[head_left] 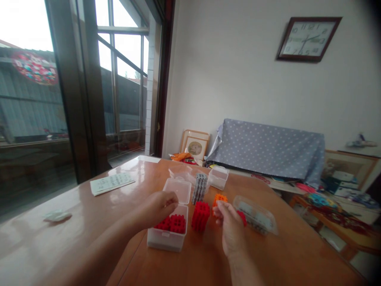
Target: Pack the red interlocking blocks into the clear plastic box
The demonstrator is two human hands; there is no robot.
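Observation:
My left hand (pixel 167 205) hovers above a clear plastic box (pixel 166 240) with its fingers curled together; anything in them is hidden. Inside the box lie red interlocking blocks (pixel 177 223). A stack of red blocks (pixel 201 216) stands on the table just right of the box, and a taller grey stack (pixel 200 188) rises behind it. My right hand (pixel 229 227) has its fingers bent in front of an orange block stack (pixel 220 197); I cannot tell whether they touch. A red piece (pixel 242 218) shows beside its knuckles, partly covered by the hand.
The open lid (pixel 178 190) leans back behind the box. A clear tray (pixel 256 214) with grey pieces sits at the right, and another clear container (pixel 219 177) farther back. Written paper (pixel 112 183) and a small white packet (pixel 56 215) lie on the table's left.

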